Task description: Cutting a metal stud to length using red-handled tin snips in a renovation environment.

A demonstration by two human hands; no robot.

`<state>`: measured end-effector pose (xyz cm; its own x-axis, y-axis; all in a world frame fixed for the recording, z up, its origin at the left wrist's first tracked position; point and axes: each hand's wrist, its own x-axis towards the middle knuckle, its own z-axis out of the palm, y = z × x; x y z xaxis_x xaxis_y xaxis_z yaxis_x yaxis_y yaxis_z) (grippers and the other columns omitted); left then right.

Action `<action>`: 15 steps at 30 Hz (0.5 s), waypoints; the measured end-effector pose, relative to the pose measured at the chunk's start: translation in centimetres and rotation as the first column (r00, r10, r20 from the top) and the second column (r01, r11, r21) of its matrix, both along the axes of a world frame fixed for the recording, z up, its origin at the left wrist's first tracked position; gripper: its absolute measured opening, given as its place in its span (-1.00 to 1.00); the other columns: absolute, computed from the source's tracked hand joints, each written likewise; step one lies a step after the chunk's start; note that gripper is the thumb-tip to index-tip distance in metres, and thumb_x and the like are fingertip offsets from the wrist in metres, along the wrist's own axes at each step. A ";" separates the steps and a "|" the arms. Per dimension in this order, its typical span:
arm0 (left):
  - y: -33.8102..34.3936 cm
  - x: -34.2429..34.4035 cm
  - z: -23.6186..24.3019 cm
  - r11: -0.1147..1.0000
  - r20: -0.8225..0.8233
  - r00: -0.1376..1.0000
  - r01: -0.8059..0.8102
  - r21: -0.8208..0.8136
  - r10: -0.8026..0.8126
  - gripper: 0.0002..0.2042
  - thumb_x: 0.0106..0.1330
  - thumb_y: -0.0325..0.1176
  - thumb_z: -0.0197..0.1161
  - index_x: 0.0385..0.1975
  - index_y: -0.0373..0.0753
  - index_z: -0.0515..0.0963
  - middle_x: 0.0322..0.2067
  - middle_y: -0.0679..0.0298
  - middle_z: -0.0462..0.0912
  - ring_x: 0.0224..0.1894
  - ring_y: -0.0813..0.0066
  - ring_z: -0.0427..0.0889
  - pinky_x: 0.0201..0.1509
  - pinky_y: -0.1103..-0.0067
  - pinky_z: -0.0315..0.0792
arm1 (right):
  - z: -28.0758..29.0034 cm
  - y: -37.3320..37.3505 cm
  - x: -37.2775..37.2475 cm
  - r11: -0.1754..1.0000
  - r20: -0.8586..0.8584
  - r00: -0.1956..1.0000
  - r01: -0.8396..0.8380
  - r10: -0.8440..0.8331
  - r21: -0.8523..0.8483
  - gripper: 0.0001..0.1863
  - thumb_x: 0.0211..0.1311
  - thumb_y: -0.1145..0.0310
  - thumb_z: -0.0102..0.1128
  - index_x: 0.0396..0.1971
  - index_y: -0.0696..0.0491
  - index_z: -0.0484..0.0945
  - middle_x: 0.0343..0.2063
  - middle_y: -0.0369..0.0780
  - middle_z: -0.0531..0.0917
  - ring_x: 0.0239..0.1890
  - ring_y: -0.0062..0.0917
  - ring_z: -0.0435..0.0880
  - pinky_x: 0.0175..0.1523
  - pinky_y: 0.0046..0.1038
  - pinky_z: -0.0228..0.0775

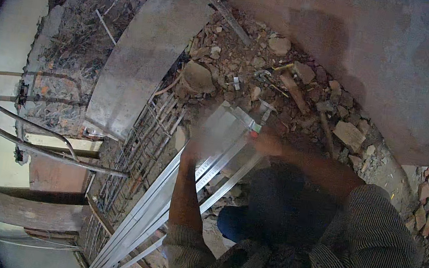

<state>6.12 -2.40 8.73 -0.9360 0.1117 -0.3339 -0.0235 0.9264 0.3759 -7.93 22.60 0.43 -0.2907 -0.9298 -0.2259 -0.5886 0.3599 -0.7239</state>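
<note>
Long silver metal channels (163, 195) run in a bundle from the lower left up to the middle, their far ends close to both hands. My left hand (203, 138) is over the left side of the bundle, smeared by motion, so its fingers cannot be made out. At the far ends on the right, my right hand (271, 143) looks closed around a small thing with a red part (254, 134); its kind is unclear. Just beyond it is a metal tool-like piece (267, 107), partly hidden.
Broken masonry (352, 135) and dirt cover the ground ahead and right. A rebar grid (140, 143) lies left of the channels, near a large grey board (145, 60). Bent pipes (44, 148) jut in at the left. A plastered wall (395, 76) stands at the far right.
</note>
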 end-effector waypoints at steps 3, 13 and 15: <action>1.5 -0.4 0.5 0.976 0.074 0.991 -0.099 -0.194 0.115 -0.68 -0.05 -0.08 0.37 -0.39 -0.17 0.68 -0.37 0.08 0.68 -0.13 0.07 0.59 0.07 0.32 0.43 | -1.3 -0.5 -0.2 0.955 0.325 0.899 0.287 -0.293 0.066 -0.50 0.24 -0.07 0.10 -0.14 0.10 0.58 -0.35 -0.03 0.63 -0.23 -0.28 0.64 -0.11 -0.23 0.46; 4.9 -0.4 4.6 0.862 0.063 0.860 -0.506 -0.018 0.506 -0.57 -0.02 -0.03 0.39 -0.39 -0.35 0.63 -0.33 -0.06 0.67 -0.05 0.09 0.59 0.18 0.28 0.35 | 4.3 0.4 -0.5 0.874 0.633 0.743 0.438 -0.220 -0.210 -0.39 0.05 -0.05 0.27 -0.09 0.19 0.54 -0.22 -0.10 0.63 -0.16 -0.32 0.62 -0.01 -0.29 0.43; 4.8 -0.1 4.6 0.903 0.004 0.906 -0.422 0.083 0.424 -0.56 -0.03 -0.03 0.40 -0.39 -0.36 0.63 -0.32 -0.07 0.66 -0.04 0.08 0.59 0.20 0.26 0.32 | 5.3 0.7 -0.8 0.956 0.397 0.882 0.168 -0.254 0.240 -0.36 0.07 -0.04 0.28 0.01 0.16 0.48 -0.14 -0.09 0.60 -0.06 -0.33 0.58 0.04 -0.28 0.41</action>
<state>5.98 2.39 13.33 -0.9056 -0.2699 -0.3271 -0.4006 0.7972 0.4516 -8.70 23.29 5.69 -0.3125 -0.7823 -0.5388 -0.1394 0.5989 -0.7886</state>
